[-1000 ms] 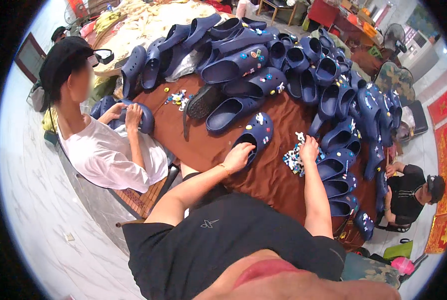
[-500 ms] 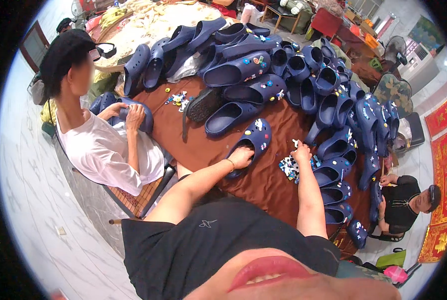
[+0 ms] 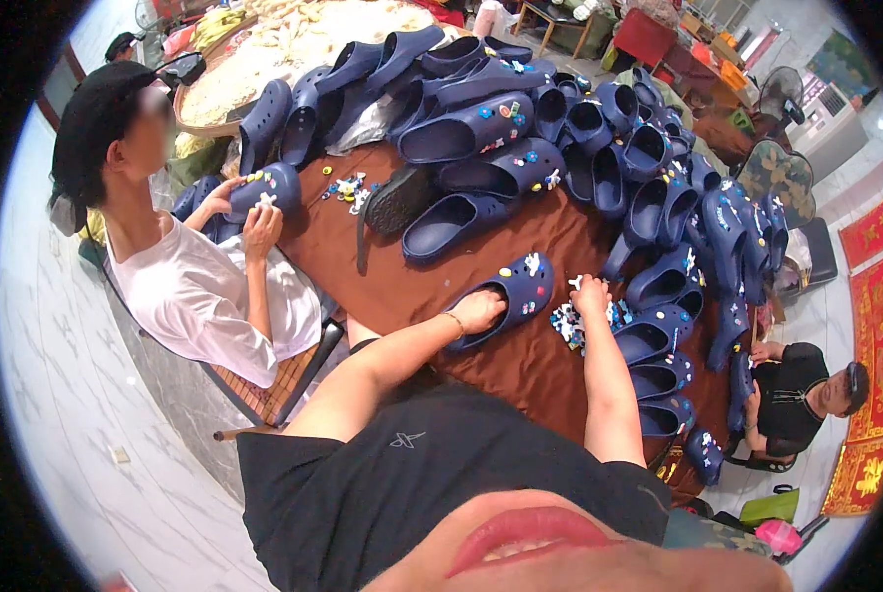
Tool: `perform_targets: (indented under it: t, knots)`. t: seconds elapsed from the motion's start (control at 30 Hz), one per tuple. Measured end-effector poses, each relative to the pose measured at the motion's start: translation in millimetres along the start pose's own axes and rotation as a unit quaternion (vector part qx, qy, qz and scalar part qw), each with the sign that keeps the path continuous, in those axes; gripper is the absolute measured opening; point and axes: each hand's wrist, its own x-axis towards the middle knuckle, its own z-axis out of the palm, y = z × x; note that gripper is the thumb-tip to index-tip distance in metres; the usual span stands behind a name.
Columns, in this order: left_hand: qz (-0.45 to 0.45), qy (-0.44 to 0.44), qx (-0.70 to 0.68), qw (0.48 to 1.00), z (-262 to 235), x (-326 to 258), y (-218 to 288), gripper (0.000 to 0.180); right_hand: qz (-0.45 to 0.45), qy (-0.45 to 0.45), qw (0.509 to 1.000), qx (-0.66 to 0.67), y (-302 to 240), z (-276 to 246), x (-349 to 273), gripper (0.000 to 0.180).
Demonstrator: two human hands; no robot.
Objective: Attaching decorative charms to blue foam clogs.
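Observation:
My left hand (image 3: 480,311) reaches into the opening of a navy blue clog (image 3: 528,288) and grips it; the fingertips are hidden inside. Several small charms, white, yellow and red, sit on the clog's toe, which points away and to the right. To the right, my right hand (image 3: 591,295) pinches a small white shoe charm (image 3: 575,282) above a pile of blue, white and black charms (image 3: 566,324). The charm is apart from the clog.
A brown cloth (image 3: 402,301) covers the table. Navy clogs (image 3: 456,229) are heaped along the far side, and more clogs (image 3: 654,375) line the right. Loose charms (image 3: 347,187) lie far left. A co-worker (image 3: 180,257) at left handles a clog; another person (image 3: 795,405) sits at right.
The clog in my left hand has turned, its toe swinging right. My right hand has shifted slightly left with the white charm. At left, the co-worker's clog now shows its charms.

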Motion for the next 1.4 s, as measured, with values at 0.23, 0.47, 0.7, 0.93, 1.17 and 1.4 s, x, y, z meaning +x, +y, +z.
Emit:
perform_targets:
  t: [0.23,0.47,0.7,0.93,1.17,1.4]
  knots:
    - [-0.047,-0.015,0.022,0.999,20,1,-1,0.017,-0.075,0.093,0.971,0.205,-29,4,20,0.038]
    - [-0.07,-0.017,0.032,0.997,23,-2,1,0.017,-0.069,-0.031,0.953,0.292,-84,-11,17,0.052]
    - [-0.052,0.012,0.038,0.998,19,-1,3,0.019,-0.059,-0.059,0.986,0.142,-112,-23,11,0.045]
    - [-0.045,0.014,0.018,0.999,11,-7,14,0.019,-0.175,-0.043,0.981,0.076,-126,-10,2,0.024]
    - [-0.078,0.003,0.033,0.996,8,-1,16,0.018,-0.312,0.056,0.93,0.184,-108,-15,-21,0.019]
    - [-0.056,0.021,0.047,0.997,4,-1,7,0.018,-0.302,0.17,0.888,0.302,-86,-5,-5,0.035]
